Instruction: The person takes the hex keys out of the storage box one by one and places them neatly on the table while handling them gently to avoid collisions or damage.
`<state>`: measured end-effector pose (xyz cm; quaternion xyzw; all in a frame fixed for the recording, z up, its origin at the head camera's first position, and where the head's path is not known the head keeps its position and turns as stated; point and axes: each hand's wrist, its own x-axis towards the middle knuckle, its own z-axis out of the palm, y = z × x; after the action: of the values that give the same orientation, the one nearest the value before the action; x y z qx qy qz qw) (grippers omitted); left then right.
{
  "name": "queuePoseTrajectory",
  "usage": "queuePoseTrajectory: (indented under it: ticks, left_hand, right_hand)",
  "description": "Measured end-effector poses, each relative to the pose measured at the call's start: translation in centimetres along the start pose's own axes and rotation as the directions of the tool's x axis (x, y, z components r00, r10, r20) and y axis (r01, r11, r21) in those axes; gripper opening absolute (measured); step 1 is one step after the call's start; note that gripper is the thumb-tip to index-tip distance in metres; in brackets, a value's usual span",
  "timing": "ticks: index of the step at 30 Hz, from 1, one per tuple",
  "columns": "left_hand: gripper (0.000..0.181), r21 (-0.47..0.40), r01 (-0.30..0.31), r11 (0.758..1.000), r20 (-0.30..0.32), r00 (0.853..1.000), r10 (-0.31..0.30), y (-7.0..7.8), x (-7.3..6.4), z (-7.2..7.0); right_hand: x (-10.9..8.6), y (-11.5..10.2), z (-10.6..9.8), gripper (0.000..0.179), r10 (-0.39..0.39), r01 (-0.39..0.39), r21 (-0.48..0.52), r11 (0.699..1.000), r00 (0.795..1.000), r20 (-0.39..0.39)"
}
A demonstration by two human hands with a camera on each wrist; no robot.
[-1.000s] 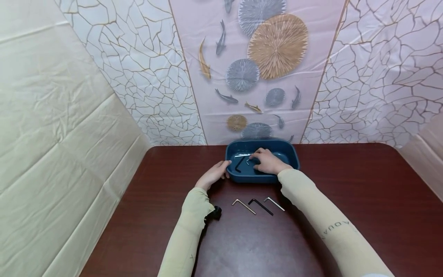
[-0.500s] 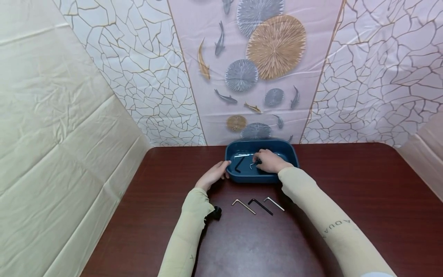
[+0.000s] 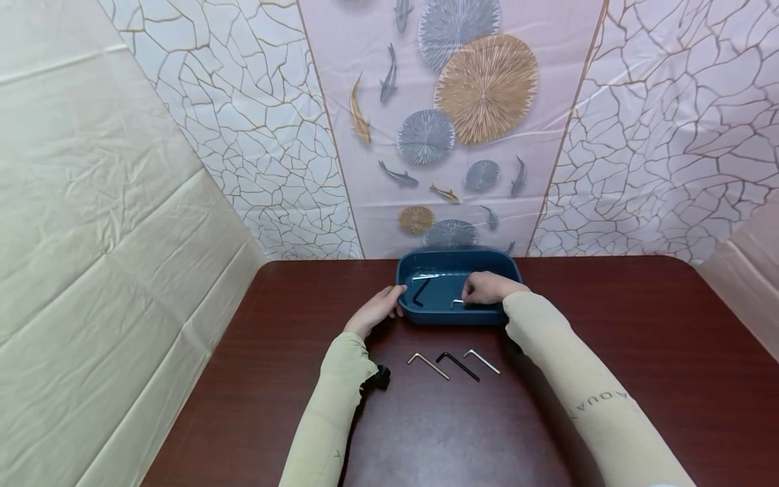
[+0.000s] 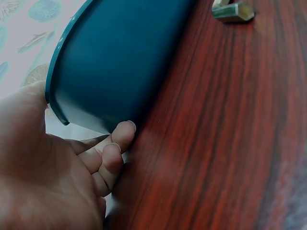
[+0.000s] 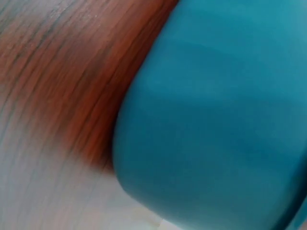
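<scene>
A dark blue plastic tub (image 3: 450,317) stands at the back of the table. My left hand (image 3: 372,313) holds its left end; in the left wrist view the thumb is at the rim and curled fingers (image 4: 112,155) are against the outer wall. Inside the tub, my right hand (image 3: 485,289) pinches a small silver hex key (image 3: 456,302), whose bent end sticks out past the fingertips. A black hex key (image 3: 420,293) lies in the tub's left part. Only the tub's outer wall (image 5: 206,120) and the table show in the right wrist view; the right hand is out of it.
In front of the tub, a bronze-coloured hex key (image 3: 431,367), a black hex key (image 3: 460,367) and a silver hex key (image 3: 483,362) lie in a row on the reddish-brown table (image 3: 450,433). A patterned cloth (image 3: 377,230) hangs right behind the tub.
The right hand has moved rightward inside the tub, taking the small silver hex key along. The left hand has stayed at the tub's left end.
</scene>
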<state>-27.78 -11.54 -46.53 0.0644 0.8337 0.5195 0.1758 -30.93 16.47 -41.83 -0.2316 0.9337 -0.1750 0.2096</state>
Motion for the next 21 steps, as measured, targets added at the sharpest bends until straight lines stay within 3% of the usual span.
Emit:
queuePoseTrajectory:
  ticks: [10,21]
  left_hand:
    - [0.051,0.011,-0.001,1.000,-0.003,1.000,0.001,0.06,-0.02,0.01]
    - [0.048,0.005,0.014,1.000,-0.015,1.000,-0.014,0.04,0.02,0.15]
  right_hand:
    - [-0.20,0.21,0.10,0.033,-0.034,0.034,-0.001,0.999,0.999,0.041]
    - [-0.54,0.57,0.37,0.031,-0.111,0.110,-0.076,0.991,0.994,-0.016]
